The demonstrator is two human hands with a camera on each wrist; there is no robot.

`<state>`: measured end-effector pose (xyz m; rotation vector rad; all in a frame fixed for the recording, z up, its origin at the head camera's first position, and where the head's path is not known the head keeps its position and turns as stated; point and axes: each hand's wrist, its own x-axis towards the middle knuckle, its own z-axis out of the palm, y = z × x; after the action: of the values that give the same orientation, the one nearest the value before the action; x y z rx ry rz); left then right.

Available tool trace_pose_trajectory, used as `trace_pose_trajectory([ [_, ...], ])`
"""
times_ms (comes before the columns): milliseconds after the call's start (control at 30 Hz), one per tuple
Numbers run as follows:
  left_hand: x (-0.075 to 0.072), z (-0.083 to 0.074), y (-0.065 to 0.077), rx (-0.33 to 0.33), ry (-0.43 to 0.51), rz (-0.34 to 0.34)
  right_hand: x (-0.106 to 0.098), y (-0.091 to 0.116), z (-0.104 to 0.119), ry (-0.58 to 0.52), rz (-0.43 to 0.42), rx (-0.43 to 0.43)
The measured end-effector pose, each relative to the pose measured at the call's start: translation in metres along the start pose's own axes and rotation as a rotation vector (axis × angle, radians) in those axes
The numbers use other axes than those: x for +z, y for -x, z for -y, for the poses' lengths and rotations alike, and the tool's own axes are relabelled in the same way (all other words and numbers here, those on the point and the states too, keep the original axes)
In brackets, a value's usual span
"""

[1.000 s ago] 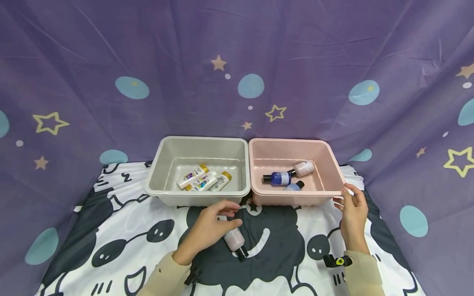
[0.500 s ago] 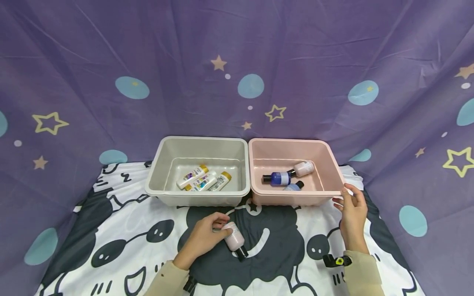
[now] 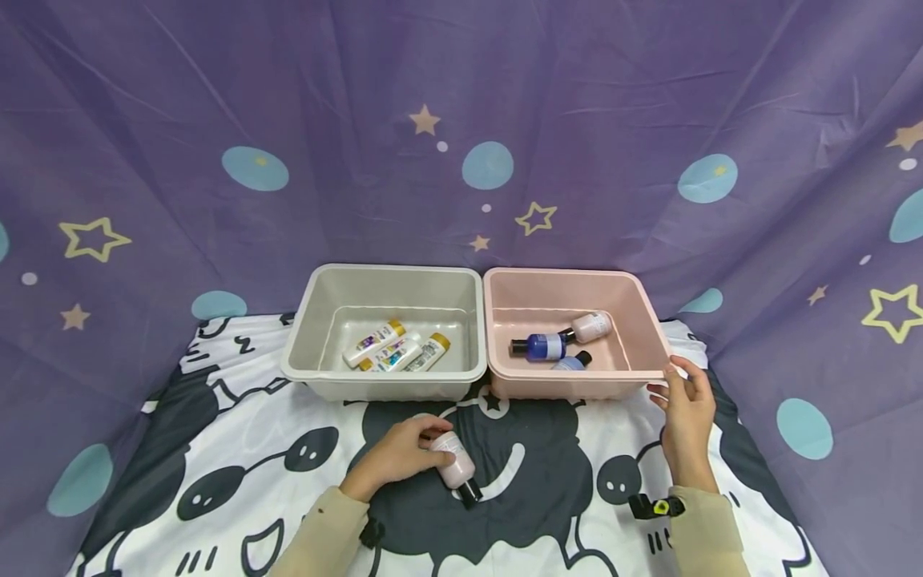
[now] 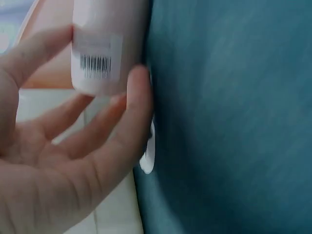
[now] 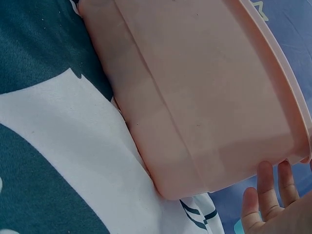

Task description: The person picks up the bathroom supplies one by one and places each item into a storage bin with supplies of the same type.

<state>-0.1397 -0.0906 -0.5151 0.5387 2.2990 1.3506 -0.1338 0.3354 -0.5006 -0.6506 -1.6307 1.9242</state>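
A pale pink bottle with a black cap lies on the patterned cloth in front of the bins, its cap toward the person. My left hand holds its base end between thumb and fingers; the left wrist view shows the barcode label on the bottle between them. My right hand grips the front right corner of the pink bin. Several fingertips touch that bin's outer wall below the rim in the right wrist view, where the thumb is mostly out of frame.
Left of the pink bin stands a grey bin, holding white tubes with yellow caps. Inside the pink bin lie a dark blue bottle, a light blue one and a pink one. A purple curtain hangs behind.
My left hand has drawn back toward the person from beyond the bottle's base and closed in on that end. The bottle has barely moved. My right hand stays at the bin's corner.
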Motion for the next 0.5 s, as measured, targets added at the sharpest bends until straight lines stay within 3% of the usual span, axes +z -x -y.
trace_pose_trajectory([
  [133,-0.010,-0.003,-0.007,-0.037,0.028,0.132,0.000,0.000,0.000,-0.013,0.005,0.001],
  [233,-0.015,-0.004,-0.012,-0.069,0.036,0.195,0.001,-0.001,0.000,-0.026,0.013,0.001],
  [500,-0.016,0.002,-0.015,-0.100,0.176,0.233,0.001,-0.001,0.000,-0.031,0.014,0.005],
])
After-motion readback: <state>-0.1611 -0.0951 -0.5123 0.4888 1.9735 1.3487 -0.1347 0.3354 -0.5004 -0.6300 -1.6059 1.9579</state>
